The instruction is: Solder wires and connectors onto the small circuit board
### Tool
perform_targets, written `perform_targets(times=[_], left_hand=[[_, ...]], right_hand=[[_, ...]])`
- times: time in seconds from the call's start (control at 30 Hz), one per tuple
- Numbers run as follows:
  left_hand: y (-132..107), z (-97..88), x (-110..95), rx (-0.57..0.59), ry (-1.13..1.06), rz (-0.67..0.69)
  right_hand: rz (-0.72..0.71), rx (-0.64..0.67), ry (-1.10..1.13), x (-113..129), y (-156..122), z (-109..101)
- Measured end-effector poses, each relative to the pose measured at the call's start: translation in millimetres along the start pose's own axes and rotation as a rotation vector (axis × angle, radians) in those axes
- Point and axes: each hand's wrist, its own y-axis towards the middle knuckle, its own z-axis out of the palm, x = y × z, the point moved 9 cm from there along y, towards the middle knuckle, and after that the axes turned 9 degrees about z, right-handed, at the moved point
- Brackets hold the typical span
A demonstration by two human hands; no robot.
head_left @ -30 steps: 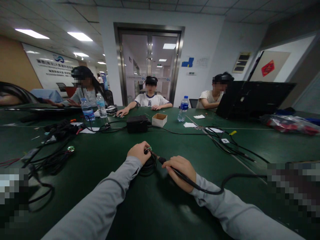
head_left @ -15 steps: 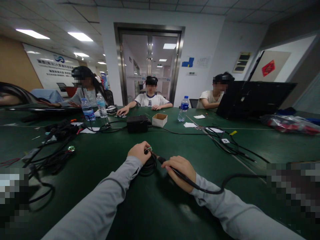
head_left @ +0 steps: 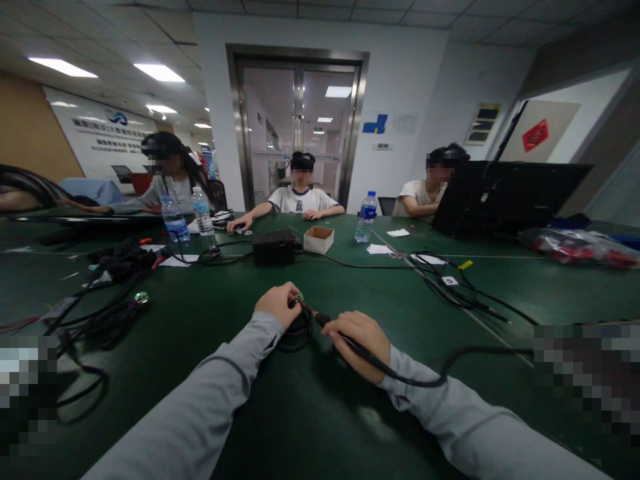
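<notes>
My right hand (head_left: 361, 343) is closed around the black handle of a soldering iron (head_left: 323, 320), whose thick cord trails back over my wrist to the right. The iron's tip points left at a small green circuit board (head_left: 299, 297); I cannot tell whether they touch. My left hand (head_left: 278, 305) pinches the board at its fingertips, fingers curled. Below those fingers a coil of black cable (head_left: 296, 335) lies on the green table (head_left: 300, 427).
Ahead stand a black box (head_left: 275, 248), an open carton (head_left: 319, 240) and a water bottle (head_left: 367, 217). Tangled cables (head_left: 117, 320) lie left; more cables (head_left: 465, 293) lie right. A monitor (head_left: 510, 199) stands far right. Several co-workers sit around the table, one person (head_left: 300, 197) opposite.
My hands, the iron and the board stay almost in place. The hand of the person opposite has shifted slightly to the left.
</notes>
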Motion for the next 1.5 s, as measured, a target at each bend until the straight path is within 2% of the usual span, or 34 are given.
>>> perform_targets(times=[0.23, 0.67, 0.9, 1.27, 1.5], left_hand=[[0, 0.6, 1, 0.001, -0.013, -0.011], [0, 1.1, 1, -0.006, -0.014, -0.001], [0, 1.9, 3, -0.001, -0.034, -0.020], [0, 1.2, 3, -0.011, -0.017, -0.018], [-3, 1.1, 4, 0.033, 0.001, 0.002]], right_hand=[[-0.025, -0.105, 0.038, 5, -1, -13], [0.022, -0.047, -0.004, -2, 0, -5], [-0.015, -0.093, 0.021, 4, -1, -10], [-0.007, -0.025, 0.007, 2, 0, -3], [0.003, -0.081, 0.021, 3, -1, -11]])
